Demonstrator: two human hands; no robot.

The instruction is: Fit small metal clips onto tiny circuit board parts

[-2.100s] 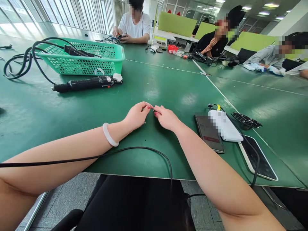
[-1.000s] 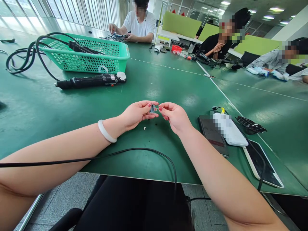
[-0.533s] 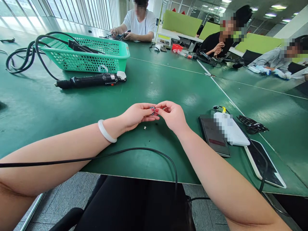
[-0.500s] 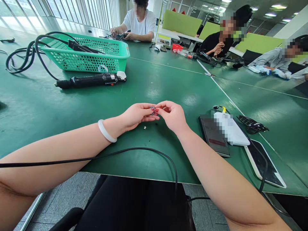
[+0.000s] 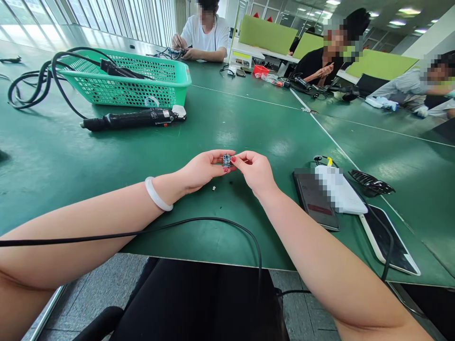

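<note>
Stretching wide, one green counter (image 5: pixel 117 163) carries one mint basket (image 5: pixel 170 85) and one black electric screwdriver (image 5: pixel 131 119). Of two hands, the left hand (image 5: pixel 203 166) pinches one boxy component (image 5: pixel 226 160), long axis apparently pointing away from the wearer; the right hand (image 5: pixel 258 171) touches its right edge, grip unclear. One white scrap (image 5: pixel 213 188) lies nearer.

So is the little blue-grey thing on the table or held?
Held: the left hand grips the blue-grey thing, and the right hand is at its edge.
</note>
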